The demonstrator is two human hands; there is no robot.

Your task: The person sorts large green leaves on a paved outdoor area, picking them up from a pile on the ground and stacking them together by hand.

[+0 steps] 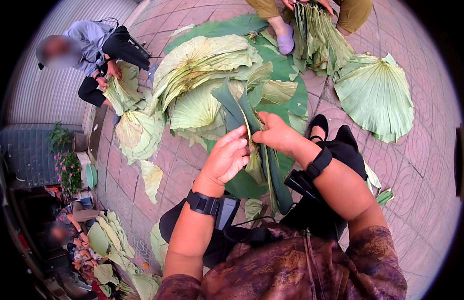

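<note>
Close above the person's lap, the left hand [227, 160] and right hand [278, 132] are both pinched shut on a long dark-green folded lotus leaf [252, 150], fingertips meeting at its pale central rib; the step in hand looks like folding or creasing that leaf lengthwise. Pressing the fold flat would call for a firm, even grip along the rib. Beyond lies a heap of broad pale-green round leaves [212, 70] on the reddish paved ground [422, 165], where other people handle leaves.
</note>
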